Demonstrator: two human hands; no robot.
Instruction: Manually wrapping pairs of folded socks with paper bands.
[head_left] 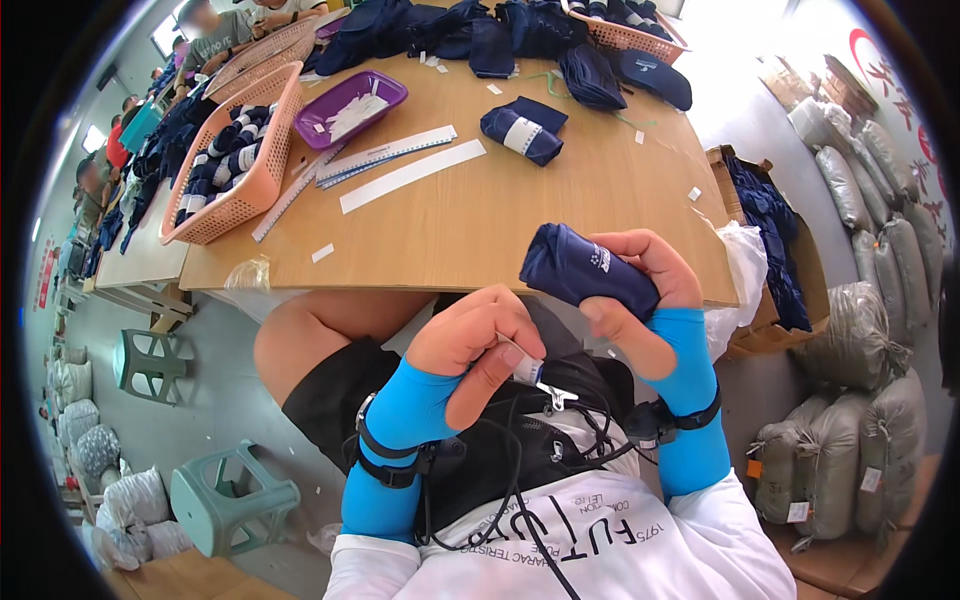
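Note:
My right hand (pixel 672 275) grips a rolled navy cloth bundle (pixel 585 268) with small white print, raised just past the table's near edge. Fingers lie behind the roll and the thumb is on its near side. Over my lap, my left hand (pixel 468 345) pinches a small white paper strip (pixel 527 369) between thumb and fingers; part of it is hidden by them. On the table ahead lies another navy roll (pixel 522 136) with a white paper band round it, one flap of cloth spread out beside it.
White rulers (pixel 400 155) and a purple tray (pixel 392 92) of paper strips lie at the table's left. A pink basket (pixel 232 205) holds banded rolls. Navy cloth pieces (pixel 480 48) cover the far side. Right of the table stands a cardboard box (pixel 800 290). Green stools (pixel 232 497) stand left.

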